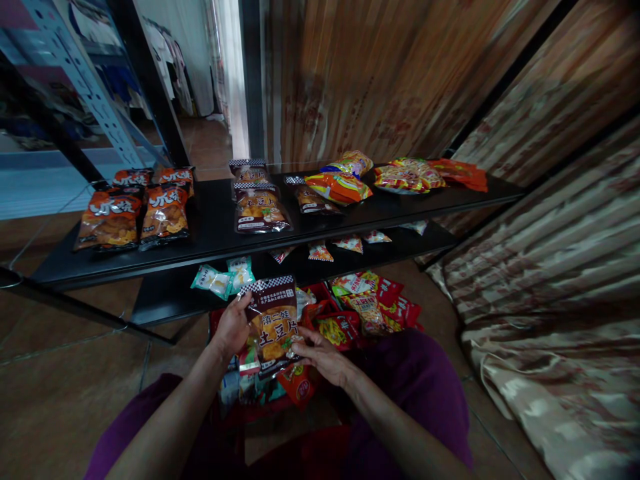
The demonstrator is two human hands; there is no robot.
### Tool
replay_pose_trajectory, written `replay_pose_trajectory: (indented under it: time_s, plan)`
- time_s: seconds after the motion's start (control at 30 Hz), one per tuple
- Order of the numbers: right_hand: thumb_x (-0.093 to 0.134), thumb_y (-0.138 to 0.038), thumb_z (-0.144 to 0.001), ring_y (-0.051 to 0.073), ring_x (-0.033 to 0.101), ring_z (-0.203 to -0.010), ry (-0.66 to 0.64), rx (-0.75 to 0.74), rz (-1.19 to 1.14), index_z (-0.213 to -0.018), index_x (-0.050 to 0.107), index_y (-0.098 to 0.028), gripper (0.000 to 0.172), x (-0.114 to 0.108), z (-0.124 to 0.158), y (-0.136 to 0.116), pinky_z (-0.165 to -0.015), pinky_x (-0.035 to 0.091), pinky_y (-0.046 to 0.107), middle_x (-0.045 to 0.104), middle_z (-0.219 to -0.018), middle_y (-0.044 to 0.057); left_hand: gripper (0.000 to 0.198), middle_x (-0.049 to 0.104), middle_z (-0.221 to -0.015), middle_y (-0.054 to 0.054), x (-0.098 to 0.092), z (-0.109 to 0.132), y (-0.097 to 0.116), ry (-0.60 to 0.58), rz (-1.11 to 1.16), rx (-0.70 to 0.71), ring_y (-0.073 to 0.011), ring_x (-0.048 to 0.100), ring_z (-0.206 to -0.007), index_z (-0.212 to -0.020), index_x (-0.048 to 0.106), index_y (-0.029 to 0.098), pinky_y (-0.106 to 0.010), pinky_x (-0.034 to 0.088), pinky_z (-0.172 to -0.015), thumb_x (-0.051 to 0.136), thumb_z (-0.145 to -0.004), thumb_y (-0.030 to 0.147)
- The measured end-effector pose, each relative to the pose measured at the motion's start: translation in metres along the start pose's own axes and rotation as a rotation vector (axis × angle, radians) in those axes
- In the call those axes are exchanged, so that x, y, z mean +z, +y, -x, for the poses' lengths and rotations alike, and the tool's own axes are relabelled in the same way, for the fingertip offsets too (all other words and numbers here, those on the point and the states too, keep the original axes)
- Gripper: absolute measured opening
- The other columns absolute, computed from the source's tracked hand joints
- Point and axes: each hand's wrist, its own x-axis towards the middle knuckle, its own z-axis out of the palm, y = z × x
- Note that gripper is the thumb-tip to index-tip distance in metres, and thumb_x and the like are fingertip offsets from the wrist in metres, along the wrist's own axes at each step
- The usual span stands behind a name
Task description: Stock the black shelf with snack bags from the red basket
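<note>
Between my hands is a brown bag of potato chips (273,323) with a checkered top edge, its printed front facing me. My left hand (234,325) grips its upper left edge. My right hand (320,353) holds the lower right side, fingers against the front. Under the bag, a red basket (230,417) is filled with mixed snack packets, among them red bags (340,330) on its right side. Matching brown chip bags (260,208) sit on the black upper shelf (213,223) in front of me.
Orange-and-black snack bags (110,220) stand at the upper shelf's left end; yellow and red bags (410,177) lie toward its right. Small teal packets (213,280) and other small packets (320,251) rest on the lower shelf (170,290). Patterned curtains (540,300) hang at the right.
</note>
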Motion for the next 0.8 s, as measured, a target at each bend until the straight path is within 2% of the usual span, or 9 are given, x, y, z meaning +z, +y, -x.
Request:
replay_pose_trajectory:
  time_s: [0.17, 0.33, 0.53, 0.8]
  plan:
    - [0.085, -0.042, -0.054, 0.016, 0.066, -0.081, 0.007, -0.013, 0.007, -0.113, 0.06, -0.02, 0.068, 0.001, 0.001, 0.001, -0.071, 0.052, 0.031, 0.07, -0.094, 0.003, 0.036, 0.072, -0.098, -0.008, -0.002, 0.001, -0.001, -0.037, -0.004, 0.01, -0.0243, 0.068, -0.092, -0.11, 0.059, 0.016, -0.039, 0.054, -0.084, 0.066, -0.076, 0.027]
    - [0.085, -0.043, -0.054, 0.015, 0.066, -0.081, 0.036, -0.001, 0.024, -0.115, 0.06, -0.021, 0.069, 0.001, 0.003, 0.003, -0.069, 0.052, 0.028, 0.07, -0.091, 0.001, 0.037, 0.071, -0.104, -0.009, 0.0, 0.002, 0.0, 0.023, -0.019, -0.02, -0.0245, 0.067, -0.096, -0.114, 0.058, 0.018, -0.04, 0.053, -0.085, 0.063, -0.079, 0.029]
    - [0.085, -0.045, -0.051, 0.016, 0.065, -0.085, 0.089, -0.012, 0.007, -0.115, 0.062, -0.022, 0.072, 0.001, 0.003, 0.005, -0.068, 0.053, 0.028, 0.069, -0.098, 0.003, 0.041, 0.069, -0.109, -0.012, 0.003, 0.008, 0.003, -0.092, 0.025, -0.151, -0.027, 0.064, -0.104, -0.12, 0.056, 0.015, -0.044, 0.048, -0.094, 0.052, -0.086, 0.037]
    - [0.085, -0.041, -0.054, 0.016, 0.066, -0.082, 0.099, -0.047, 0.002, -0.114, 0.062, -0.022, 0.066, -0.001, 0.001, -0.003, -0.069, 0.054, 0.029, 0.07, -0.098, 0.003, 0.034, 0.07, -0.106, -0.009, -0.008, 0.006, -0.002, -0.17, 0.027, -0.098, -0.022, 0.066, -0.096, -0.116, 0.058, 0.016, -0.035, 0.052, -0.084, 0.053, -0.084, 0.029]
